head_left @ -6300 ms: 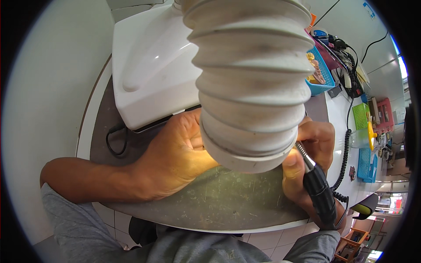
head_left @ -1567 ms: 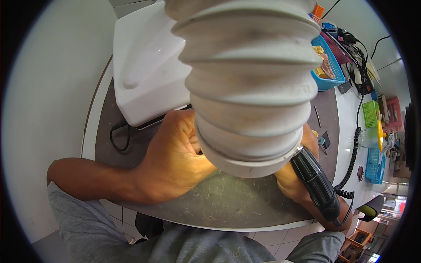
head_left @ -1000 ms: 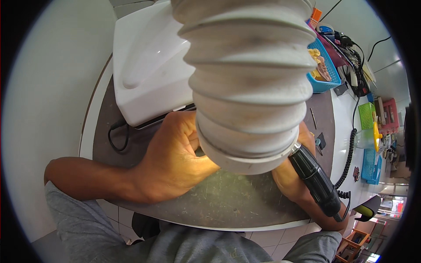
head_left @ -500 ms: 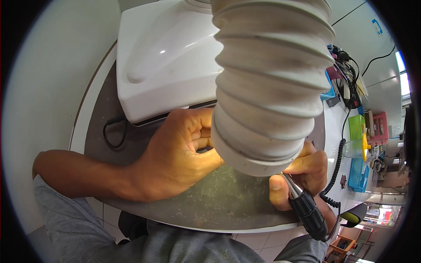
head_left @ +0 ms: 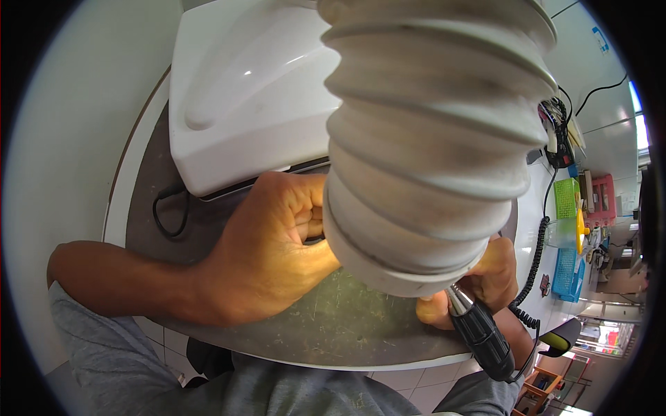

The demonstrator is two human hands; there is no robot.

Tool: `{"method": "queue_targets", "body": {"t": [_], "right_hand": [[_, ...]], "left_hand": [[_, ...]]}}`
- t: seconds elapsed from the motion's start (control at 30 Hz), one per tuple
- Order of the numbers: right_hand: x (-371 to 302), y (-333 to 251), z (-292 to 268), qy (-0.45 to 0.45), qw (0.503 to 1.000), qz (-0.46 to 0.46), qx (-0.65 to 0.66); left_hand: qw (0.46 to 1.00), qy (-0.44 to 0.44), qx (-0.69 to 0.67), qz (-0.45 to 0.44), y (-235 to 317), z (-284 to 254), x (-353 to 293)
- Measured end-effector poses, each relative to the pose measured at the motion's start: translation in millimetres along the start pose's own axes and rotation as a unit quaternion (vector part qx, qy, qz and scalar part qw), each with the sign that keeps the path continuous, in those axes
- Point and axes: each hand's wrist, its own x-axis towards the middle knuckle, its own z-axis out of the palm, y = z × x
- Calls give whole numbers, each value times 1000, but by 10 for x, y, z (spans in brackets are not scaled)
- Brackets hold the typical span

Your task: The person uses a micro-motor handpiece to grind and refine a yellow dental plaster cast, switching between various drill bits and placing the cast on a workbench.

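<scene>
The ribbed white hose (head_left: 430, 139) hides the left hand's (head_left: 257, 256) fingertips, so whether its curled fingers hold anything I cannot tell, and covers the tip of the black handpiece (head_left: 483, 341), gripped by the partly hidden right hand (head_left: 498, 272) near the hose's mouth, while the green basket (head_left: 567, 199) and blue basket (head_left: 569, 276) farther right have insides too small to make out.

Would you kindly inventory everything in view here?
Ribbed hose: one, off-white, top centre
Machine housing: one, white, upper left
Handpiece: one, black and silver, in right hand
Cord loop: one, black, left of housing
Coiled cord: one, black, right
Worktop: one, grey, white-edged, centre
Green basket, pink basket, blue basket: one each, far right
Lid: one, yellow, between green and blue baskets
Wooden furniture: one, brown, lower right
Small clutter: uncountable, mixed colours, upper right
Sleeves: two, grey, lower edge
Left hand: one, bare, fingertips behind hose
Right hand: one, bare, on handpiece
</scene>
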Motion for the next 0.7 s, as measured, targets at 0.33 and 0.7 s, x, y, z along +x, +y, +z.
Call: {"method": "queue_targets", "body": {"t": [0.33, 0.7], "right_hand": [[24, -12, -9, -56, 998, -4, -8], [11, -11, 44, 0, 1000, -1, 11]], "left_hand": [[1000, 0, 6, 19, -8, 3, -4], [1000, -9, 14, 23, 13, 7, -7]]}}
